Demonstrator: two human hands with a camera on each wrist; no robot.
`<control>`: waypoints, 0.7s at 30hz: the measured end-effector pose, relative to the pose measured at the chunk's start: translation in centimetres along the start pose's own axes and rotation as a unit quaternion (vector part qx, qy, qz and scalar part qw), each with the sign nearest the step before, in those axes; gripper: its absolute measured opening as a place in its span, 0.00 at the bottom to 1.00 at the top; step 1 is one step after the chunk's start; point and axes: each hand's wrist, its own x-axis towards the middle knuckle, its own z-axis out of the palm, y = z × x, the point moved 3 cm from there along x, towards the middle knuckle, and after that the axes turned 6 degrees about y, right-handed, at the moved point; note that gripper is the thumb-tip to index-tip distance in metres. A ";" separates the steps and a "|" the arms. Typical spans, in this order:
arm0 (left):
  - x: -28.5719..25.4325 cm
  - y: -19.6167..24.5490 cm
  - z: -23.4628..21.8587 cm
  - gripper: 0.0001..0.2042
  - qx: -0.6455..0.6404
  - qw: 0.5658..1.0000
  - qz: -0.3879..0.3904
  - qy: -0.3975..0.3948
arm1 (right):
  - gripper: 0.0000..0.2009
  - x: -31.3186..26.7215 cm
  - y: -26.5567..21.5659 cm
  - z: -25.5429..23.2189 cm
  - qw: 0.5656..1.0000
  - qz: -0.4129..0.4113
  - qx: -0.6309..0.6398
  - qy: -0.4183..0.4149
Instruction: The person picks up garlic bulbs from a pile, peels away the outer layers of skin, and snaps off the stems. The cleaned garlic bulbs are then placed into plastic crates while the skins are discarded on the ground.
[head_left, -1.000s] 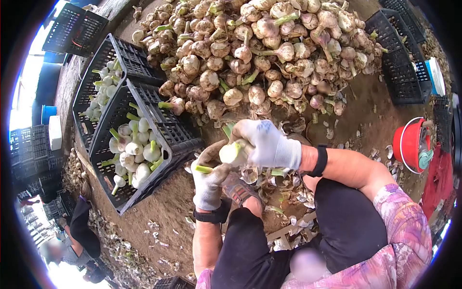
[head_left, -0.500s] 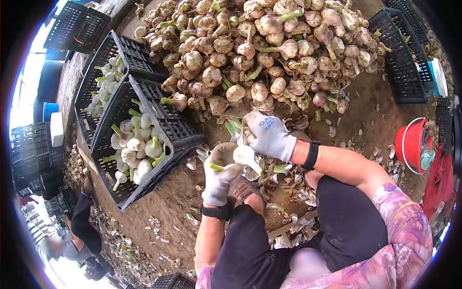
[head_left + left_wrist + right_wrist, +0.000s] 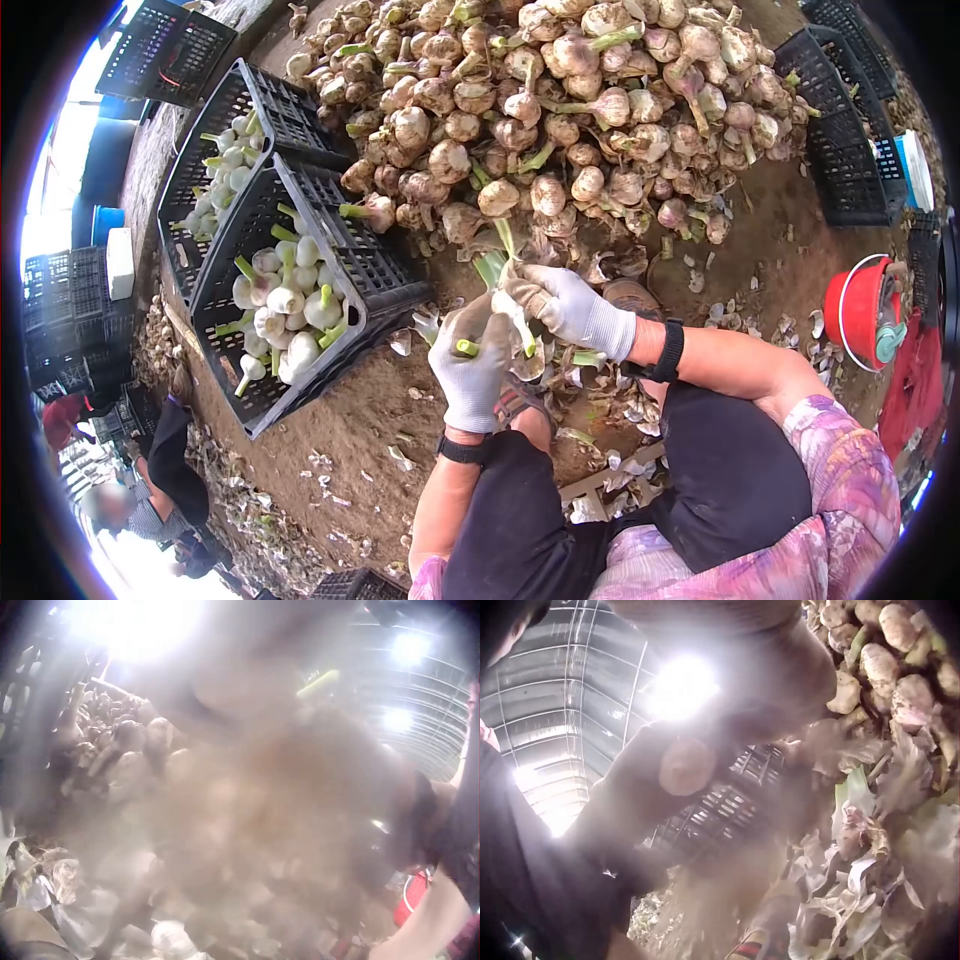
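Both gloved hands are working one garlic bulb (image 3: 512, 318) right in the middle of the head view. The left hand (image 3: 475, 362) is wrapping its fingers around the bulb and its cut green stem stub (image 3: 467, 347), which is poking out between the fingers. The right hand (image 3: 565, 303) is pinching a strip of loose outer skin (image 3: 500, 262) at the top of the bulb, fingers curled tight on it, so neither hand is slack at all. The wrist views are mostly glare and blur, so I can't tell finger detail from those.

My take on doing this bit well: the holding hand should be keeping the bulb steady by the stem end while the other is pulling the skin along its length, not sideways, so it comes off in one strip and the cloves aren't getting bruised.

Just below the hands, a litter of peeled skins (image 3: 600, 385) is lying on the dirt floor (image 3: 350, 420). Left of centre, a black plastic crate (image 3: 375, 275) is holding clean white bulbs (image 3: 285, 310), with a second crate (image 3: 255, 100) behind it. The big heap of unpeeled garlic (image 3: 560, 110) is filling the top of the frame, and a red bucket (image 3: 850, 305) is sitting at the right edge.
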 end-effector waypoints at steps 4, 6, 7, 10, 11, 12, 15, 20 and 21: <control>0.2 -0.1 0.0 0.08 0.058 0.996 0.061 0.005 | 0.14 -1.0 -1.5 0.0 0.995 -0.007 -0.093 0.019; 0.4 0.0 0.2 0.06 0.089 0.992 0.090 0.009 | 0.14 -1.3 -1.3 0.0 0.996 -0.006 -0.084 0.025; 0.4 -0.5 0.2 0.06 0.021 0.999 -0.006 0.025 | 0.14 -1.2 -1.1 0.0 0.997 -0.008 -0.075 0.025; 0.0 -1.7 0.9 0.05 -0.164 0.955 -0.237 0.063 | 0.15 -1.2 -2.1 0.1 1.000 -0.002 -0.004 0.006; 0.0 -1.6 1.0 0.05 -0.213 0.934 -0.277 0.073 | 0.15 -1.1 -2.5 0.2 1.000 0.002 0.027 -0.004; 0.0 -1.6 1.0 0.05 -0.260 0.909 -0.315 0.082 | 0.16 -1.0 -2.3 0.2 0.999 0.003 0.044 -0.008; -0.6 -4.5 1.5 0.05 -0.245 0.892 -0.378 0.034 | 0.15 -0.4 -0.5 -0.3 0.991 0.021 0.129 -0.019; -1.7 -2.9 1.8 0.27 -0.167 0.971 -0.174 -0.003 | 0.13 0.1 -2.8 -0.6 0.964 -0.003 0.264 0.026; -1.4 -1.3 1.8 0.29 -0.153 0.978 -0.140 -0.012 | 0.12 0.0 -3.3 -0.6 0.964 -0.007 0.264 0.028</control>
